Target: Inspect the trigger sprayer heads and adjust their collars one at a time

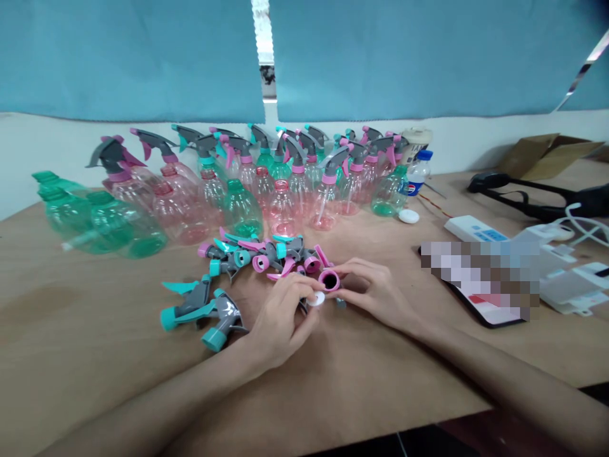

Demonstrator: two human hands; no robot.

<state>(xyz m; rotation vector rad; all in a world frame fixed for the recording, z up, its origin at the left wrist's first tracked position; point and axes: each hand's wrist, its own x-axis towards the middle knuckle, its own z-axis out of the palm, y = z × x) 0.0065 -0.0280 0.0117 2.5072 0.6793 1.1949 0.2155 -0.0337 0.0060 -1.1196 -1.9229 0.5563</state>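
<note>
Between thumb and fingers, my left hand (285, 314) pinches a small round white disc (316, 299). Right beside it, my right hand (373, 289) grips a spray trigger head (329, 280) by its pink collar, whose dark opening faces me. The disc is close to the collar; whether they touch I cannot tell. Behind my hands lies a pile of loose grey trigger heads (266, 254) with pink or teal collars. Two more teal-collared trigger heads (216, 341) rest to the left of my left hand.
Rows of pink and green spray bottles (242, 209) stand at the back, some with trigger heads fitted, some uncapped. Farther right are a Pepsi bottle (417, 174), a white round lid (408, 216), a phone (476, 285), a white power strip (476, 230) and a cardboard box (547, 152).
</note>
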